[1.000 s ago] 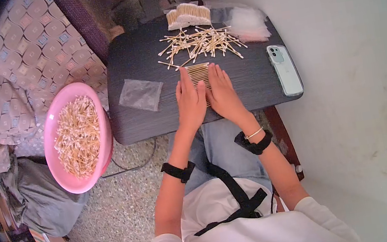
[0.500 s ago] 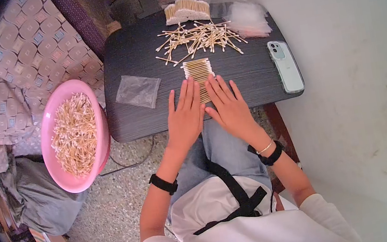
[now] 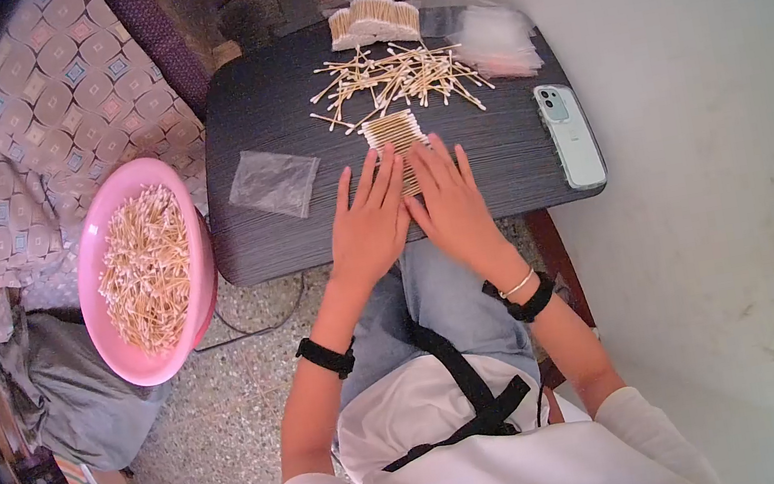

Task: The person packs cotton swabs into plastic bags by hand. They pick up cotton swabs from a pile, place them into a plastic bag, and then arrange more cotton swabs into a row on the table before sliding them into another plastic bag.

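Note:
A row of cotton swabs [image 3: 396, 129] lies side by side on the dark table [image 3: 496, 164], its near part covered by both hands. My left hand [image 3: 369, 214] rests flat along the row's left side with fingers spread. On the right side lies my right hand [image 3: 447, 197], its fingers extended and touching the swab ends. Just beyond the row is a loose, crossed pile of swabs [image 3: 411, 76]. Behind that pile stand bundled swabs [image 3: 374, 21].
A clear plastic bag [image 3: 275, 184] lies at the table's left, a stack of bags [image 3: 497, 40] at the back right. A phone [image 3: 569, 134] sits near the right edge. The pink tub [image 3: 92, 299] of swabs stands left of the table. A wall rises at right.
Both hands have shifted slightly, the right one inward and up over the row. The far end of the swab row now sits a little higher and tilted.

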Demonstrator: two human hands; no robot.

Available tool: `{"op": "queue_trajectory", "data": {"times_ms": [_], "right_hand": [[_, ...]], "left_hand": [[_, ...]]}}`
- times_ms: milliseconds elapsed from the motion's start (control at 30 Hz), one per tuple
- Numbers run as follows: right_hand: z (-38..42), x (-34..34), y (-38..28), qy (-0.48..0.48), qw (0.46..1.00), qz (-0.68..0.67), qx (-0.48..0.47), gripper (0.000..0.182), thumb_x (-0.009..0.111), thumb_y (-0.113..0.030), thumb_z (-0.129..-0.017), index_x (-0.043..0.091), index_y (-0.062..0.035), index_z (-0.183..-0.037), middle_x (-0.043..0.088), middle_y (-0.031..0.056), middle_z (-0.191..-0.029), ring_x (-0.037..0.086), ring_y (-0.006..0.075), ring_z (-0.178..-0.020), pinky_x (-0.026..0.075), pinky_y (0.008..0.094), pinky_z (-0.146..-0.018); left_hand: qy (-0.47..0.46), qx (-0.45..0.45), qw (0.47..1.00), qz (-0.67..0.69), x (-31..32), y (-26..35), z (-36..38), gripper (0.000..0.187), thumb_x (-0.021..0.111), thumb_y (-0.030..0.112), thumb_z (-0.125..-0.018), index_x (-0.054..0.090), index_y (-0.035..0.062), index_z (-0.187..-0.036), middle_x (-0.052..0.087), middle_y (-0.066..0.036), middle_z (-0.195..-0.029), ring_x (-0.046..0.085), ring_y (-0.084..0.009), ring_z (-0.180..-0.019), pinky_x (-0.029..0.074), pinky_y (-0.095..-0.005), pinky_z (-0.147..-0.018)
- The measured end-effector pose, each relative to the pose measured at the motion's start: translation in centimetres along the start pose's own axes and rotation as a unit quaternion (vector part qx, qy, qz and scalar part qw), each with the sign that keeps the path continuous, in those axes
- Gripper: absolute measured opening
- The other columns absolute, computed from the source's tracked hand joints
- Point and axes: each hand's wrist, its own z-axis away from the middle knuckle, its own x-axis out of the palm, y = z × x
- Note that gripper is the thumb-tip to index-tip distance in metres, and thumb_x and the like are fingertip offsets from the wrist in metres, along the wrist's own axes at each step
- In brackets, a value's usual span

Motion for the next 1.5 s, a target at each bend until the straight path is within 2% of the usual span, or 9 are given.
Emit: {"op": "queue_trajectory", "data": {"times_ms": [67, 167, 467, 567, 767, 967, 1167, 1267, 1500], "right_hand": [[-0.4, 0.0, 0.4, 0.037, 0.998, -0.054, 0.013, 0.061, 0.05, -0.031, -0.094, 0.04, 0.0047, -0.142, 0.035, 0.019, -0.152, 0.027, 0.0297, -0.145, 0.017, 0.0503, -0.118], [-0.5, 0.2, 0.7, 0.003, 1.0, 0.006, -0.02, 0.062, 0.049, -0.033, -0.094, 0.039, 0.0048, -0.143, 0.035, 0.0193, -0.152, 0.027, 0.0302, -0.145, 0.017, 0.0497, -0.118], [0.5, 0.5, 0.9, -0.002, 0.999, -0.017, -0.035, 0.06, 0.05, -0.032, -0.094, 0.04, 0.0045, -0.142, 0.037, 0.0193, -0.15, 0.028, 0.0316, -0.144, 0.02, 0.0481, -0.118], [0.7, -0.1, 0.8, 0.008, 0.999, -0.023, -0.046, 0.055, 0.052, -0.026, -0.094, 0.043, 0.0032, -0.14, 0.041, 0.0192, -0.146, 0.033, 0.0329, -0.141, 0.025, 0.0477, -0.116], [0.8, -0.9, 0.5, 0.011, 0.996, -0.071, -0.05, 0.045, 0.054, -0.007, -0.087, 0.052, 0.0026, -0.13, 0.054, 0.0148, -0.122, 0.051, 0.031, -0.118, 0.044, 0.04, -0.1], [0.5, -1.9, 0.4, 0.019, 0.993, -0.099, -0.056, 0.035, 0.055, -0.007, -0.083, 0.059, 0.0026, -0.116, 0.053, 0.0109, -0.101, 0.053, 0.0271, -0.099, 0.048, 0.0374, -0.088], [-0.1, -1.4, 0.7, 0.023, 0.992, 0.016, -0.122, 0.015, 0.054, -0.011, -0.082, 0.056, -0.0034, -0.095, 0.051, 0.0104, -0.093, 0.052, 0.0249, -0.09, 0.046, 0.0346, -0.08], [-0.2, -1.6, 0.6, 0.014, 0.992, 0.026, -0.121, 0.014, 0.054, -0.013, -0.082, 0.054, -0.0046, -0.094, 0.052, 0.0105, -0.093, 0.052, 0.0247, -0.091, 0.046, 0.0348, -0.079], [-0.3, 0.1, 0.2, 0.022, 0.994, 0.06, -0.088, 0.014, 0.052, -0.015, -0.082, 0.054, -0.0055, -0.092, 0.053, 0.0097, -0.092, 0.052, 0.0256, -0.09, 0.045, 0.0359, -0.077]], "left_hand": [[-0.002, 0.004, 1.0, -0.002, 0.0, -0.2, 0.0, 0.056, 0.04, 0.023, -0.096, 0.033, 0.0047, -0.149, 0.031, -0.009, -0.157, 0.027, -0.0252, -0.145, 0.017, -0.0469, -0.118], [-0.004, 0.005, 1.0, 0.003, 0.0, -0.2, 0.0, 0.055, 0.041, 0.022, -0.096, 0.035, 0.0046, -0.148, 0.031, -0.008, -0.157, 0.028, -0.0248, -0.145, 0.017, -0.0475, -0.118], [0.019, 0.011, 0.999, 0.035, 0.2, -0.1, 0.2, 0.053, 0.047, 0.018, -0.094, 0.04, 0.0031, -0.144, 0.041, -0.011, -0.149, 0.035, -0.0243, -0.141, 0.02, -0.0477, -0.118], [0.039, 0.015, 0.998, 0.038, -0.1, 0.1, 0.2, 0.05, 0.052, 0.015, -0.092, 0.046, 0.0035, -0.14, 0.048, -0.012, -0.141, 0.042, -0.0269, -0.135, 0.03, -0.0451, -0.114], [0.049, -0.003, 0.988, 0.147, 0.0, 0.2, 0.6, 0.045, 0.059, 0.001, -0.08, 0.057, 0.0, -0.125, 0.055, -0.011, -0.123, 0.052, -0.027, -0.119, 0.048, -0.0369, -0.097], [0.063, 0.019, 0.995, 0.08, -0.8, 0.9, 0.6, 0.044, 0.06, 0.003, -0.077, 0.059, -0.0035, -0.12, 0.055, -0.011, -0.108, 0.055, -0.0263, -0.102, 0.049, -0.0365, -0.09], [0.039, 0.012, 0.999, -0.028, 0.4, 1.2, 0.2, 0.027, 0.058, 0.009, -0.079, 0.057, 0.0019, -0.105, 0.053, -0.01, -0.108, 0.053, -0.0249, -0.104, 0.048, -0.0333, -0.085], [0.01, -0.013, 0.999, -0.038, 0.0, 1.5, 0.1, 0.022, 0.056, 0.011, -0.081, 0.053, 0.0045, -0.101, 0.054, -0.011, -0.112, 0.053, -0.0251, -0.106, 0.046, -0.0341, -0.088], [0.096, -0.004, 0.995, 0.001, 0.7, 1.2, 0.0, 0.025, 0.052, 0.005, -0.083, 0.051, -0.0001, -0.107, 0.049, -0.019, -0.129, 0.049, -0.0344, -0.122, 0.041, -0.0442, -0.102]]}}
